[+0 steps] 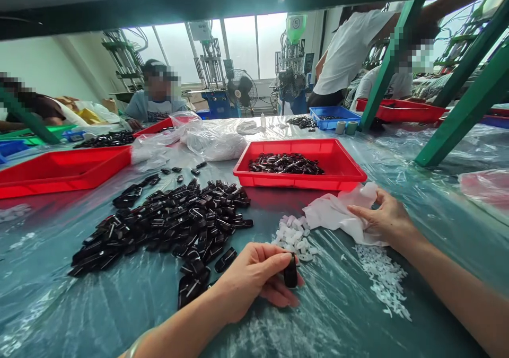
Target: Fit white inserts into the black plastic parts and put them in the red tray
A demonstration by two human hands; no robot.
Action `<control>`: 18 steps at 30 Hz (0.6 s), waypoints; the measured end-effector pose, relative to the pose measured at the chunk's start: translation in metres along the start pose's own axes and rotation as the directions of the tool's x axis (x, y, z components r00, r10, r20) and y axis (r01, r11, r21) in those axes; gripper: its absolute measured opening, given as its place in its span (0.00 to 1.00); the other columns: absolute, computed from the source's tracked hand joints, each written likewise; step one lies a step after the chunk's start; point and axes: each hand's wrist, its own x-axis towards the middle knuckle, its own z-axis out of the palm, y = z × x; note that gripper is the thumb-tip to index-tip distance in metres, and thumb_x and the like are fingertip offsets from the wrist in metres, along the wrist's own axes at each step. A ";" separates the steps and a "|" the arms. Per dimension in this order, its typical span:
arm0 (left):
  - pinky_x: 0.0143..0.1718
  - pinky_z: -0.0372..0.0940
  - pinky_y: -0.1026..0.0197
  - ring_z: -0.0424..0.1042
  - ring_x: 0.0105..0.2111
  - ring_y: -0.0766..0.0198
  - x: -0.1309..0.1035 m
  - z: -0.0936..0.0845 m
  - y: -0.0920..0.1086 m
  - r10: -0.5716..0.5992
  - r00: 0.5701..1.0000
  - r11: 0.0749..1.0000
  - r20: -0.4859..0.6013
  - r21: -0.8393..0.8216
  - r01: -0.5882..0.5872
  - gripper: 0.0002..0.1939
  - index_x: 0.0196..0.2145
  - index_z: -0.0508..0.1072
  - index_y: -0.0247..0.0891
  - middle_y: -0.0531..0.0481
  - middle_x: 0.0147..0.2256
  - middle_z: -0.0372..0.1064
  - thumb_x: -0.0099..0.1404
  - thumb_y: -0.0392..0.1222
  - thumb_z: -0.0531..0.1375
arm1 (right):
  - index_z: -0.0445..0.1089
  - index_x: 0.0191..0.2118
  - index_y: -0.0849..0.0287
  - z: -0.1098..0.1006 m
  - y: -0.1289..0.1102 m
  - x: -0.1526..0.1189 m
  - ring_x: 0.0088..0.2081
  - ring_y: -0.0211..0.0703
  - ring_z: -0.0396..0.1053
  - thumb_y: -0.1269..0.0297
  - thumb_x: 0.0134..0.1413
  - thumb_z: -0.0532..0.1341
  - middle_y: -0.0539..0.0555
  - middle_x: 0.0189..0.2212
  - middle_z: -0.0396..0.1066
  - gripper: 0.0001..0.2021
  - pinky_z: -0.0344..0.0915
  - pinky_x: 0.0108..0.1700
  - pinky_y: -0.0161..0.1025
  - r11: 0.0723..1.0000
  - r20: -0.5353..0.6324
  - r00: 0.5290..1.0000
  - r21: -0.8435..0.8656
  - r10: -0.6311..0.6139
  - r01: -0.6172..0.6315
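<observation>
Between the thumb and fingers of my left hand [260, 276] is a small glossy black plastic part [291, 272], held upright above the table. My right hand [392, 217] pinches a crumpled white cloth [338, 212] at its right end. Just beyond my left hand lies a small heap of whitish translucent pieces [294, 233], partly behind the fingers. Below my right hand, thin clear slivers [382, 278] are scattered in a strip. To the left spreads a large pile of similar black parts [170, 220].
A red tray [302, 182] holding black parts stands beyond the hands. Another red tray [67, 175] is at the left, beside plastic bags [214, 138]. Green posts [457, 106] rise at the right. Several people work nearby, one across the table [157, 101]. Plastic film covers the table [131, 315].
</observation>
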 end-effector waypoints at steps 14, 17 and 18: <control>0.20 0.64 0.71 0.71 0.21 0.68 0.001 0.006 -0.011 -0.028 0.996 1.000 0.085 -0.002 0.028 0.13 0.29 0.75 0.30 0.46 0.26 0.72 0.46 0.41 0.66 | 0.70 0.41 0.51 -0.014 -0.070 -0.058 0.41 0.45 0.68 0.76 0.47 0.54 0.51 0.39 0.71 0.17 0.53 0.48 0.48 0.759 0.011 0.761 -0.065 -0.649 0.648; 0.20 0.64 0.71 0.70 0.20 0.69 0.001 0.007 -0.012 -0.040 0.995 0.999 0.088 0.029 0.038 0.12 0.28 0.75 0.30 0.47 0.24 0.71 0.46 0.42 0.66 | 0.69 0.42 0.51 -0.013 -0.080 -0.073 0.41 0.42 0.68 0.81 0.48 0.51 0.51 0.38 0.71 0.20 0.51 0.49 0.47 0.651 0.048 0.656 -0.085 -0.753 0.754; 0.20 0.64 0.71 0.69 0.19 0.69 0.001 0.008 -0.012 -0.045 0.995 0.998 0.090 0.040 0.042 0.12 0.27 0.75 0.30 0.48 0.22 0.70 0.46 0.42 0.66 | 0.69 0.41 0.51 -0.012 -0.082 -0.076 0.41 0.41 0.68 0.82 0.49 0.50 0.51 0.38 0.71 0.21 0.51 0.49 0.47 0.637 0.057 0.641 -0.080 -0.765 0.767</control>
